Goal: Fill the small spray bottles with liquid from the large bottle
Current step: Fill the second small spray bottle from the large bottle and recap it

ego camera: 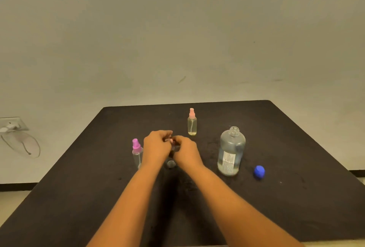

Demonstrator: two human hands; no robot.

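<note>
- Just below the middle of the frame, the left hand and the right hand met over a small clear bottle that stood on the dark table; only its lower part showed between the wrists.
- Both hands were curled closed around that bottle's top. A pinkish bit showed between the fingertips, probably its spray head, though exactly which hand gripped what was too hidden to tell. Judging by the pose, one hand steadied the bottle while the other turned the head on or off.
- The large bottle stood upright at the right of the hands, its neck open and clear liquid reaching most of the way up. It was likely kept close so pouring would need only a short reach.
- Its blue cap lay on the table further right, apart from the bottle, clear of the work.
- A spray bottle with a pink top stood behind the hands, toward the far edge, already holding yellowish liquid and closed, so it looked finished and set aside.
- A spray bottle with a purple top stood just left of the left wrist, seemingly empty and waiting.
</note>
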